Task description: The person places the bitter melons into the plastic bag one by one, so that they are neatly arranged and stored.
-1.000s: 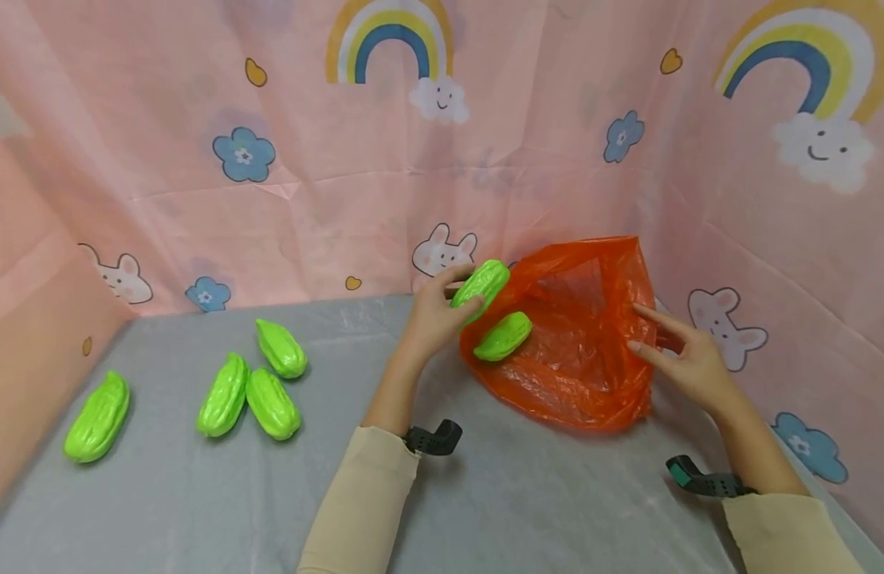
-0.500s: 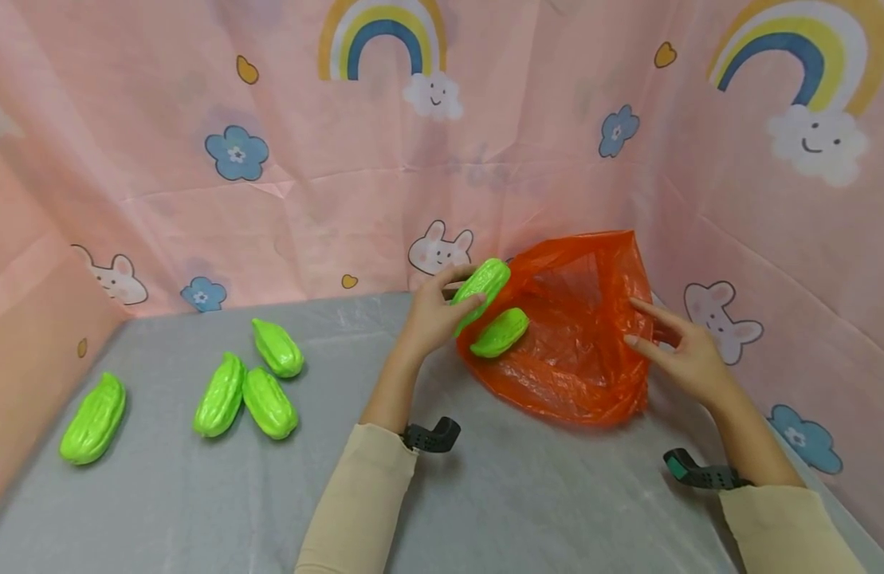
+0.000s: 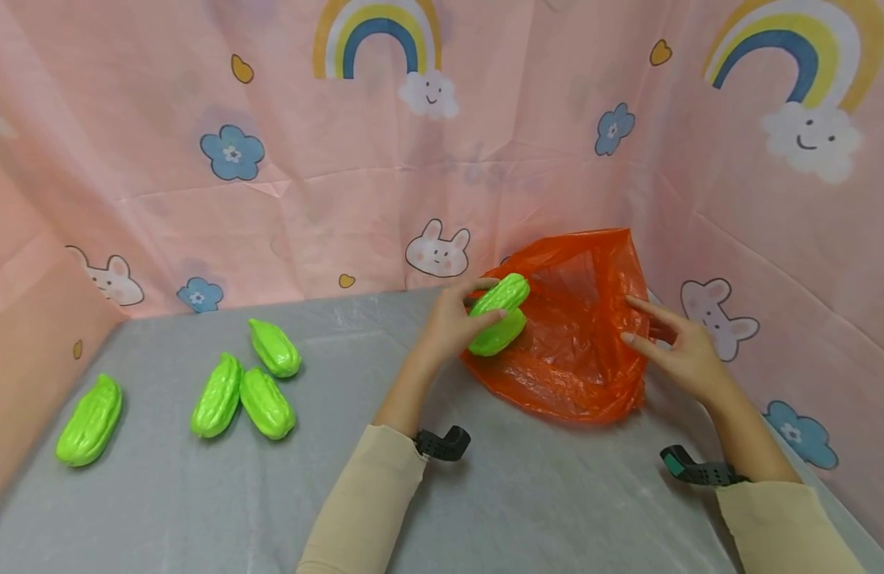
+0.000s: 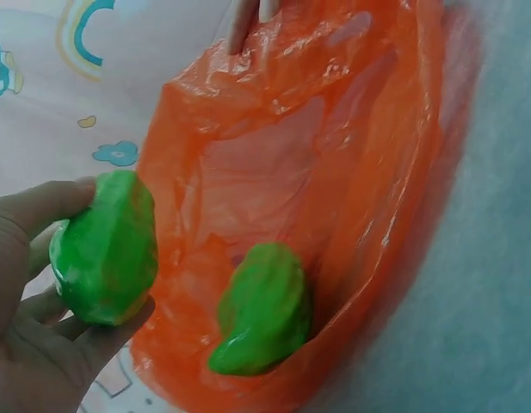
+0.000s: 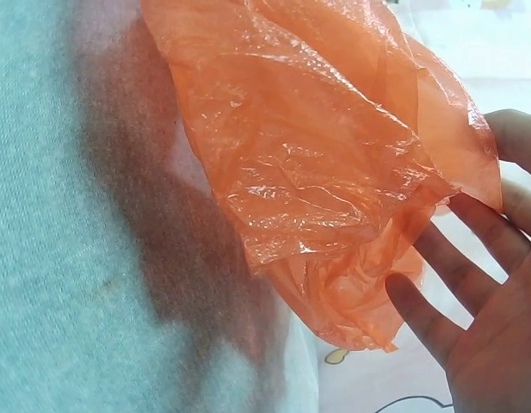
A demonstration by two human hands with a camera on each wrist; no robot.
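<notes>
My left hand (image 3: 456, 320) holds a bright green ridged gourd (image 3: 504, 292) between thumb and fingers, at the mouth of an orange-red plastic bag (image 3: 571, 399). Another such gourd (image 4: 265, 310) lies inside the bag near its lower rim, partly covered by the held one in the head view. The bag lies on its side with its mouth facing left. At the bag's right end my right hand (image 3: 681, 351) touches the plastic with fairly straight, spread fingers; in the right wrist view, crumpled film (image 5: 342, 198) lies against its fingertips.
Three green gourds (image 3: 266, 402) lie close together on the grey table cover (image 3: 162, 510), and a single gourd (image 3: 90, 421) is farther left. Pink patterned cloth (image 3: 305, 199) rises behind the table and along both sides.
My left hand has moved right and slightly down with its gourd, which now overlaps the one in the bag. The right hand stays at the bag; the head view has shifted slightly.
</notes>
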